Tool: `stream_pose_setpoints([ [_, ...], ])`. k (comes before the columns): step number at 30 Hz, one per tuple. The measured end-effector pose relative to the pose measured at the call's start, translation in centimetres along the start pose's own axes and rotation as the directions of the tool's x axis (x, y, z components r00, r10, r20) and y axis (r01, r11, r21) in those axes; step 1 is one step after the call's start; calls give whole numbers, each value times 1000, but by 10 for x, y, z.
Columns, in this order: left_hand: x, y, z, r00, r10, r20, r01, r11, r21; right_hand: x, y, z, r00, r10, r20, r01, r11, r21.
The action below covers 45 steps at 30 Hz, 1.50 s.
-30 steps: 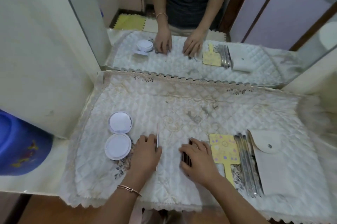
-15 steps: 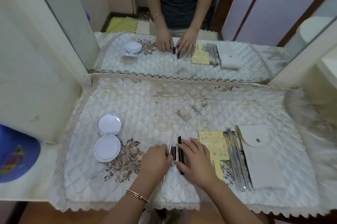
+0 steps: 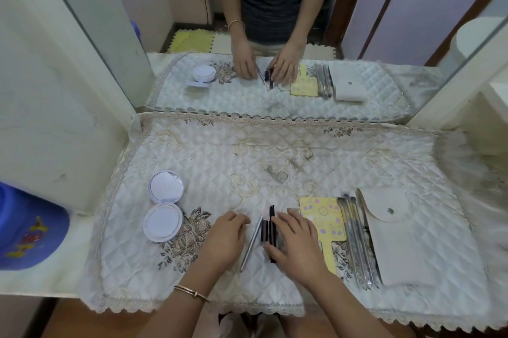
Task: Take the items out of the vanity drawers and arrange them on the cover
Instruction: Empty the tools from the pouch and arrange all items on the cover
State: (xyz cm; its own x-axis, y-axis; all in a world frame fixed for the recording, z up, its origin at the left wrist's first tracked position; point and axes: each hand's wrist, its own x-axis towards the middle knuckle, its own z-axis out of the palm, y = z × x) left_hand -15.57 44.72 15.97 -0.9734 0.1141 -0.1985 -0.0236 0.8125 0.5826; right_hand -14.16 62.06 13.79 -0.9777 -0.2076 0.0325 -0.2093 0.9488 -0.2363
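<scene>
Status: arranging stage is judged well advanced

Already laid out on the quilted cover (image 3: 275,150) over the table (image 3: 55,280):
- open white compact (image 3: 165,207) at the left, lid flipped up, well apart from the rest
- yellow paddle (image 3: 321,216) right of centre
- row of brushes (image 3: 354,238) just beside it, handles toward the near edge
- beige pouch (image 3: 398,236) at the far right, set against the brushes
- a small comb (image 3: 291,211) is only partly seen between the paddle and the right hand

In work now, centre of the cover:
- dark tubes (image 3: 268,230) are lined up side by side, running front to back
- silver pencil (image 3: 251,241) is lying just left of them, slanted, not parallel
- right hand (image 3: 297,244) is laid over the tubes with fingers spread and nearly straight; nothing is gripped, and the tubes are probably being pressed into line
- left hand (image 3: 225,238) is rested on the cover just left of the pencil, fingers bent with tips near it; whether the pencil is pinched cannot be told

Left to do, as judged: the pencil is to be squared up with the tubes and the hands taken off. The drawers are not in view, so whether more items are waiting inside cannot be told
</scene>
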Motion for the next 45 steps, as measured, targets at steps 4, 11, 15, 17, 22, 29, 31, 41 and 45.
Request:
stream_pose_setpoints([
  [4,-8,2,4,1000,24,10,-23,999,-24,-1,-1,2,999,-22,-28,24,998,49],
  [11,-15,14,15,995,-30,100,31,999,-9,-6,-1,-1,999,15,-44,-13,999,50],
  [15,-11,22,21,993,-56,101,57,998,-10,-13,4,0,995,54,-80,-48,997,64],
  [17,-10,24,21,993,-61,106,63,998,-20,-14,5,-1,993,77,-92,-71,995,64],
  [22,-14,23,15,993,-60,101,61,998,-6,-18,8,-2,988,94,-120,-86,994,71],
  [29,-15,17,17,976,127,175,-154,977,149,-29,12,2,994,110,-20,-110,994,-4],
  [31,-14,16,24,953,144,265,-199,960,195,-31,13,2,993,116,37,-115,993,-22],
  [41,-10,13,28,954,164,252,-214,959,185,-26,6,4,998,65,4,-65,990,122],
  [45,-12,7,21,966,194,170,-213,971,105,-24,3,5,998,52,-23,-49,994,99],
])
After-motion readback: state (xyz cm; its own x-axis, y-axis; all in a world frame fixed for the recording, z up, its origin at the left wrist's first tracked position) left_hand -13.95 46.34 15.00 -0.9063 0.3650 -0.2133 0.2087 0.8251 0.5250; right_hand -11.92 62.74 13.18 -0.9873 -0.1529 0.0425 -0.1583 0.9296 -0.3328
